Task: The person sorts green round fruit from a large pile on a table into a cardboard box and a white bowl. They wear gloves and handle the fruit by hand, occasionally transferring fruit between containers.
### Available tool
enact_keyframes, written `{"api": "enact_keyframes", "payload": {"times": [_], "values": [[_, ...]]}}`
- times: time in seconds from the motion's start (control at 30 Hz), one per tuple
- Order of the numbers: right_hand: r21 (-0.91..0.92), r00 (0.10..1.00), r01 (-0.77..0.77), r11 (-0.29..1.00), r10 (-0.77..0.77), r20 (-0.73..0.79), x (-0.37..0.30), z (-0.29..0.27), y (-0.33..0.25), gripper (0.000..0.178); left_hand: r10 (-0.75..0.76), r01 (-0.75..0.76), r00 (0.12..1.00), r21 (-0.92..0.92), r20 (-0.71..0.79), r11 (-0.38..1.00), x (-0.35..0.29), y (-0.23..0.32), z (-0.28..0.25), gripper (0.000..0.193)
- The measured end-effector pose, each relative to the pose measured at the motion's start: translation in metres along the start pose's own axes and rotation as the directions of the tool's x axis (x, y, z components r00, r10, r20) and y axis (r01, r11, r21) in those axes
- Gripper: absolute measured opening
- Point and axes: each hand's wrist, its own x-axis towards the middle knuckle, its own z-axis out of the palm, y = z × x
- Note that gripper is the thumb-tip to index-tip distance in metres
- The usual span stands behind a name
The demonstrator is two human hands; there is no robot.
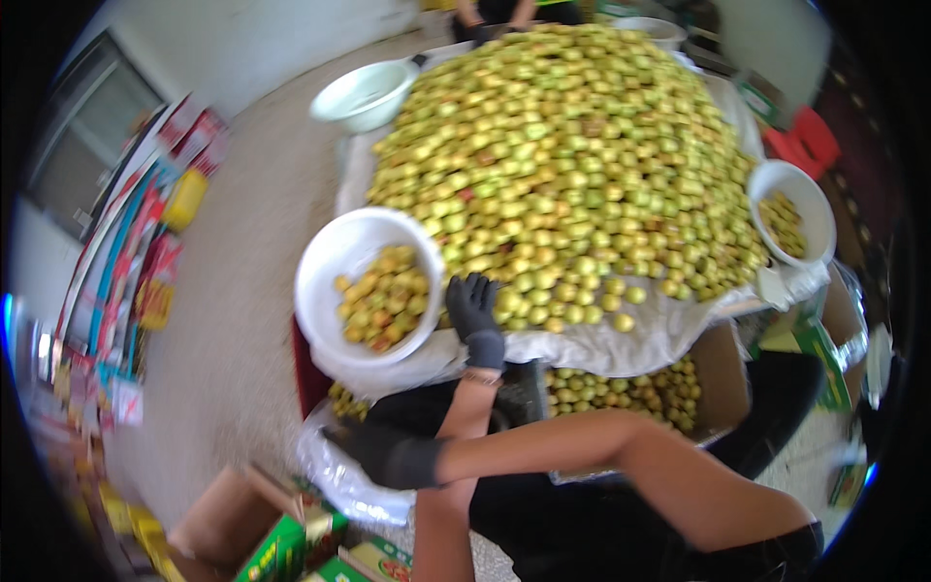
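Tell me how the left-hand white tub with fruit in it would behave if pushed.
The white tub is probably fairly stiff: its rim looks round and unbent. The loose fruit inside likely makes it heavier than it would be empty. Those rounded pieces might roll and shift if it tilts.

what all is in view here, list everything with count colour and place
fruit: too many to count, mostly yellow-green, heaped at centre
tubs: two, white, left and right of fruit
bowl: one, pale green, far left
basin: one, whitish, far right
cloth: one, whitish, under fruit
fruit box: one, brown, below cloth
open carton: one, brown, lower left
green boxes: several, lower left and right
packages: many, mostly red and yellow, left
seat: one, red, right
co-worker: one, dark clothes, top
left hand: one, black-gloved, by fruit
right hand: one, black-gloved, lower left, blurred
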Motion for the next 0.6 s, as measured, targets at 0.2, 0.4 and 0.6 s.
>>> {"api": "enact_keyframes", "payload": {"times": [0.2, 0.4, 0.6], "values": [[0.694, 0.846, -0.261, 0.671, 0.505, -0.171, -0.027, -0.028, 0.021, 0.047, -0.592, 0.594, 0.803, 0.001, -0.069, 0.805, -0.051, -0.024, -0.007, 0.022], [0.562, 0.321, -0.722, 0.404, 0.915, -0.244, -0.259, 0.005, 0.149, 0.036, -0.689, 0.656, 0.717, 0.232, 0.105, 0.718, -0.086, -0.016, -0.008, 0.022], [0.766, 0.060, -0.643, -0.010, 0.996, 0.064, -0.314, 0.050, 0.246, 0.035, -0.863, 0.780, 0.461, 0.370, 0.206, 0.505, -0.111, -0.059, -0.007, 0.021]]}}
